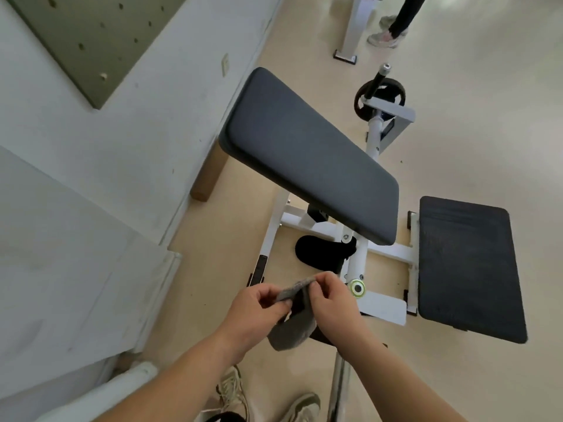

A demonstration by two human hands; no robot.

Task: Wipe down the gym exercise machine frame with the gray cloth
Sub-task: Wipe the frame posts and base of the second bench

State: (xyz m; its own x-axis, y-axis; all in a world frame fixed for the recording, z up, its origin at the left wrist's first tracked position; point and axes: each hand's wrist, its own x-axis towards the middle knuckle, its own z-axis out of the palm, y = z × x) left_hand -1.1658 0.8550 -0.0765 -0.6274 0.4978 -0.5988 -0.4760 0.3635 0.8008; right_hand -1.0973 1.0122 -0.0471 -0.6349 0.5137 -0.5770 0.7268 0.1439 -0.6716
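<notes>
Gray cloth (292, 330) up in the air, near the white frame (393, 252). Pinches its top edge with left hand (259, 306) and right hand (330, 303), both curled on it, likely to fold it for wiping.

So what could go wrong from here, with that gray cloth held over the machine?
The gray cloth hangs from pinches of the left hand and right hand, so it might slip to the floor. The white metal frame runs under the dark padded bench, past a green-ringed knob; the cloth may snag there, or knuckles may knock.
</notes>
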